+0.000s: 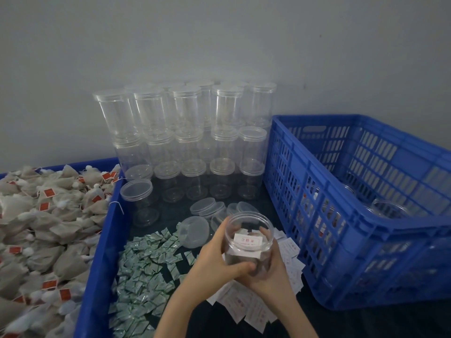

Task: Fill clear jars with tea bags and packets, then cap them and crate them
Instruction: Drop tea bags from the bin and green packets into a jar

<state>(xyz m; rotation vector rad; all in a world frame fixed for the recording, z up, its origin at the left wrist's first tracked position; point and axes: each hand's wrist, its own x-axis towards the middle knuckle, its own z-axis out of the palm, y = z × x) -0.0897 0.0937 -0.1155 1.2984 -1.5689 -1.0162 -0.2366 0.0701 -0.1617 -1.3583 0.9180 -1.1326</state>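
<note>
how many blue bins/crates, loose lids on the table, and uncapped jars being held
blue containers: 2 (tea bag bin, slatted crate)
loose lids: about 5, overlapping, hard to separate
held uncapped jar: 1
total: about 8

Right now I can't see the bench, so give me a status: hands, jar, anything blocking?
Left hand and right hand both grip the filled jar. Jar uncapped, label card inside. Loose lids just behind; nothing blocks the crate.
</note>
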